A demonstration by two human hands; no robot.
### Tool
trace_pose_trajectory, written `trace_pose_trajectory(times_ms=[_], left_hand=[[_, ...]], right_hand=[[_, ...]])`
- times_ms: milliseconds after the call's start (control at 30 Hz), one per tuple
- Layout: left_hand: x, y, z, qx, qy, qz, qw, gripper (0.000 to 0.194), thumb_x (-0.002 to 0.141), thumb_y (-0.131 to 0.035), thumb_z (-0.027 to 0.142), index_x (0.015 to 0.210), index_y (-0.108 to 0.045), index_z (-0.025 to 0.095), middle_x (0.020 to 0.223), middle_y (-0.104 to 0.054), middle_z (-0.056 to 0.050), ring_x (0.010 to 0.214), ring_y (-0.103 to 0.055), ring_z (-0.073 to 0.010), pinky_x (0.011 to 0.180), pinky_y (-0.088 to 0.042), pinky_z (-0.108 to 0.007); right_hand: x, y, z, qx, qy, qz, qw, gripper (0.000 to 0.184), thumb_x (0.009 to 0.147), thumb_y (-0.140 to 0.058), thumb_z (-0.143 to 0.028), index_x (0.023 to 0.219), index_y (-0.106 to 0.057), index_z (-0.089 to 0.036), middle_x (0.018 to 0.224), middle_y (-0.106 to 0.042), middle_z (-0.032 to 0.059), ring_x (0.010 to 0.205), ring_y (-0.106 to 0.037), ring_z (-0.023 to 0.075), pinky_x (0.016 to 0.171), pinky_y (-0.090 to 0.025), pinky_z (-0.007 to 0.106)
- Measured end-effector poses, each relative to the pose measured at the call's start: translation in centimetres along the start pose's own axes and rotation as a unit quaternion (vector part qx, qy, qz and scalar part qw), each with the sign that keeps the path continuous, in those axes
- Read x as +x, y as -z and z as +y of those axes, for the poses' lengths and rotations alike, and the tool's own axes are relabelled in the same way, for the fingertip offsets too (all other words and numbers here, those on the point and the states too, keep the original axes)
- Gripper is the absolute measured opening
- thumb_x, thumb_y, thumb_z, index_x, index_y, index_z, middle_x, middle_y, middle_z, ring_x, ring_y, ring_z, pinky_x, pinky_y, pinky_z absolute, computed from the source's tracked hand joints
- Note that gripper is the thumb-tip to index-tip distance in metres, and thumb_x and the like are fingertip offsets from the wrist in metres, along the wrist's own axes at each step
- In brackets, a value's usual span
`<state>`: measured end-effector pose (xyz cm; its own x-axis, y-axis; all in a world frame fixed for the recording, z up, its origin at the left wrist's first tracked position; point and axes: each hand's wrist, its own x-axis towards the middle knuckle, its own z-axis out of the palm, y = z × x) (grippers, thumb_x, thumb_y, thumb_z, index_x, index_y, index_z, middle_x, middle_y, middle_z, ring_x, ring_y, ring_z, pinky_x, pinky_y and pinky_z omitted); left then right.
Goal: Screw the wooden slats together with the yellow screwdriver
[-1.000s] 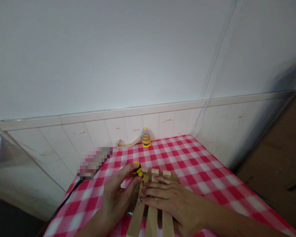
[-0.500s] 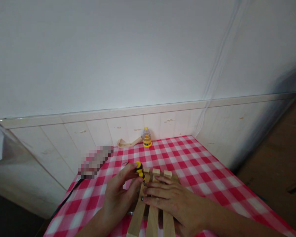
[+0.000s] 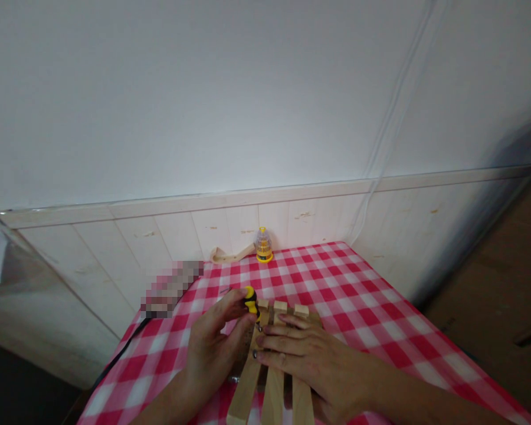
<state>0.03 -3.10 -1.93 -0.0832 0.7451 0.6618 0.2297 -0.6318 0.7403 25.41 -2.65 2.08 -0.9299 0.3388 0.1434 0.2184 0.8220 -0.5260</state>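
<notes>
Between the thumb and fingers of my left hand (image 3: 212,339) is a yellow-and-black screwdriver (image 3: 251,302), held nearly upright with its shaft pointing down at the leftmost slat. Three pale wooden slats (image 3: 272,398) lie side by side over darker crosspieces, forming a small slatted wooden piece. My right hand (image 3: 305,354) rests across the slats, fingers stretched out and reaching to the left slat near the screwdriver's tip. Just below those fingertips a dark screw head (image 3: 255,355) shows on the left slat. Whether the tip sits in a screw is too small to tell.
A red-and-white checked cloth (image 3: 327,271) covers the table. Against the panelled wall stand a clear-topped yellow bit case (image 3: 264,248) and a curved wooden piece (image 3: 230,257). At the left edge lies a blurred-out object (image 3: 172,289) with a black cable (image 3: 124,351).
Hardly anything differs. My left hand and the screwdriver's handle have shifted very slightly; my right hand stays flat on the slats.
</notes>
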Motion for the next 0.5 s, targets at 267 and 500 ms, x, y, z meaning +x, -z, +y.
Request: trace_pose_trajectory(times_ms=[267,500], left_hand=[[0.17,0.18,0.39,0.015,-0.023,-0.027,0.999,0.038,0.098,-0.076,0.019,0.135,-0.072,0.028,0.115,-0.086,-0.006,0.097,-0.085,-0.021,0.088,-0.071,-0.029],[0.14,-0.06,0.26,-0.022,-0.001,-0.011,1.0,0.041,0.093,-0.082,0.021,0.131,-0.072,0.029,0.113,-0.084,-0.005,0.094,-0.085,-0.0204,0.085,-0.071,-0.028]], right_hand=[[0.07,0.21,-0.23,-0.003,0.001,0.001,1.0,0.068,0.101,-0.064,-0.036,0.165,-0.047,-0.021,0.169,-0.051,0.0128,0.163,-0.039,0.0257,0.139,-0.012,0.047],[0.04,0.17,-0.22,-0.015,0.0,0.006,1.0,0.07,0.098,-0.066,-0.036,0.165,-0.048,-0.02,0.168,-0.053,0.0124,0.163,-0.039,0.0264,0.139,-0.013,0.048]])
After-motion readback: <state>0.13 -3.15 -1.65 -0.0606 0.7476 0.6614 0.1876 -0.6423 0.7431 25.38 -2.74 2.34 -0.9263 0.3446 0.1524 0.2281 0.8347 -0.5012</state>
